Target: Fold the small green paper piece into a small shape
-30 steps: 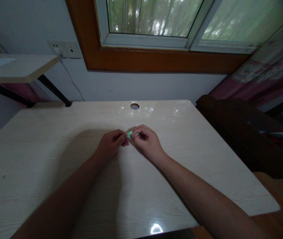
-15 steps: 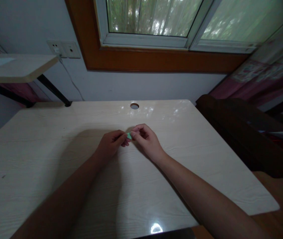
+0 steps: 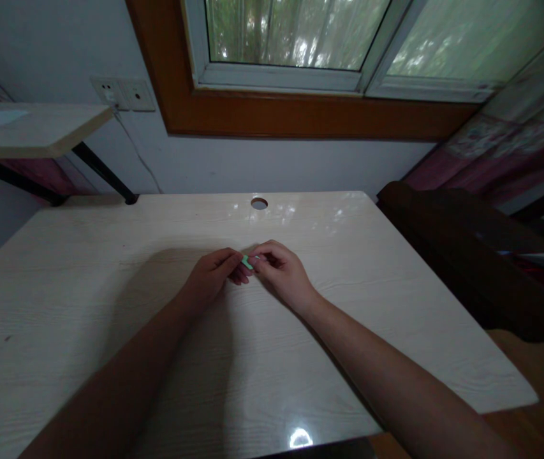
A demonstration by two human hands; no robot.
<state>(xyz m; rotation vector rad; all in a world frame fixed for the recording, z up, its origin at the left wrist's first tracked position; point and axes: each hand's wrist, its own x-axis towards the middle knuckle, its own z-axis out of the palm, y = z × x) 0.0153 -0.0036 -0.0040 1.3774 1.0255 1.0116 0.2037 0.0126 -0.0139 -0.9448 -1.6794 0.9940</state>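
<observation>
Between my two hands is a small light-green piece (image 3: 247,262), mostly covered by fingertips; its kind does not show. My left hand (image 3: 212,273) pinches its left side between thumb and forefinger, the other fingers curled beneath. From the right, the thumb and forefinger of my right hand (image 3: 282,269) close on the other side. Both hands are just over the pale wood-grain desk (image 3: 166,363), and their shadows fall on it.
A round cable hole (image 3: 259,203) is near the desk's back edge. At the left, a raised shelf (image 3: 37,137) stands on black legs. Behind are a wall socket (image 3: 122,95) with a cord and a window (image 3: 281,76). Dark brown furniture (image 3: 463,268) stands at the right.
The green piece has turned slightly in my fingers and shows a narrower side. My right fingertips have shifted down a little; the left fingers have moved slightly.
</observation>
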